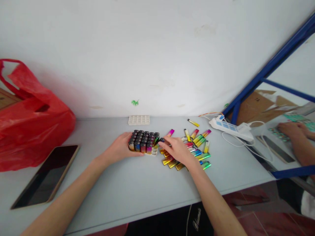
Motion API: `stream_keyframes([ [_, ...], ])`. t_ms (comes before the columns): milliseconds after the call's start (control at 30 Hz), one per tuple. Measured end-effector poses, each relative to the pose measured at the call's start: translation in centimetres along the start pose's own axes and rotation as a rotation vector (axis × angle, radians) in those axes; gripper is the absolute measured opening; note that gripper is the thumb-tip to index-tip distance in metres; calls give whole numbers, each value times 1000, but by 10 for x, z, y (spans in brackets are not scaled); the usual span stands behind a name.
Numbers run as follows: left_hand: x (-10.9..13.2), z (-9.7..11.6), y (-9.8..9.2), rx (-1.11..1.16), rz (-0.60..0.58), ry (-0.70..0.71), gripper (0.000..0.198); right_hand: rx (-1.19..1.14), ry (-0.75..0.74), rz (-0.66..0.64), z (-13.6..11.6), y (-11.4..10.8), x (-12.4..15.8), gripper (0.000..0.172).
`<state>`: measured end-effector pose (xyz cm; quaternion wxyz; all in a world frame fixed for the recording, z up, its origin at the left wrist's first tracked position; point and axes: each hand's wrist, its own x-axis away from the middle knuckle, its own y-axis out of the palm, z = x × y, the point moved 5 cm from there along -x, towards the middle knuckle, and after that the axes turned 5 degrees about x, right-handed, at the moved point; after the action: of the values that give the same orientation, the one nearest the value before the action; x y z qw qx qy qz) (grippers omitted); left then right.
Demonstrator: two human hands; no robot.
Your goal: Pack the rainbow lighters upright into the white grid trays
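Observation:
Several upright lighters (144, 139) with black tops stand in rows in a white tray (154, 152), a few of whose holes show at the right end. My left hand (121, 145) is wrapped round the left side of this block. At its right end, my right hand (176, 147) pinches a lighter (161, 140) by its black top; it is tilted against the standing rows. A heap of loose lighters (197, 152) in yellow, green, red and blue lies beside and partly under my right hand.
Against the wall lies another white tray (139, 120). A phone (46, 175) and a red bag (31, 114) are on the left. A power strip (231, 129) with cables sits at the right, near a blue frame (270, 59). Beyond it, another person's hands (290, 129) rest on a surface.

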<state>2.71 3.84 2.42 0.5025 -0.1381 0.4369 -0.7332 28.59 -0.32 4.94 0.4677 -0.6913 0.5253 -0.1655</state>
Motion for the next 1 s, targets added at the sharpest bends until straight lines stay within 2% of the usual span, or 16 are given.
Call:
stream_keyframes([
  [200,-1,-3,1,-26,-10,-12,65,288,-94,29,-14,10,-7,28],
  [333,-2,-3,0,-7,5,-12,72,236,-62,26,-13,10,-7,39],
  [400,-1,-4,0,-3,12,-12,72,166,-18,64,-2,1,-4,43],
  [500,-1,-7,0,-6,32,-4,69,138,83,175,29,-19,1,35],
  [633,0,-10,1,-3,70,6,68,324,353,348,82,-46,10,20],
  [767,-1,-11,2,8,46,-6,66,482,574,316,111,-51,14,25],
  [900,-1,-11,1,-4,54,14,67,444,625,237,119,-44,9,30],
  [1000,-2,-11,0,-19,64,15,65,295,528,318,115,-45,3,22],
])
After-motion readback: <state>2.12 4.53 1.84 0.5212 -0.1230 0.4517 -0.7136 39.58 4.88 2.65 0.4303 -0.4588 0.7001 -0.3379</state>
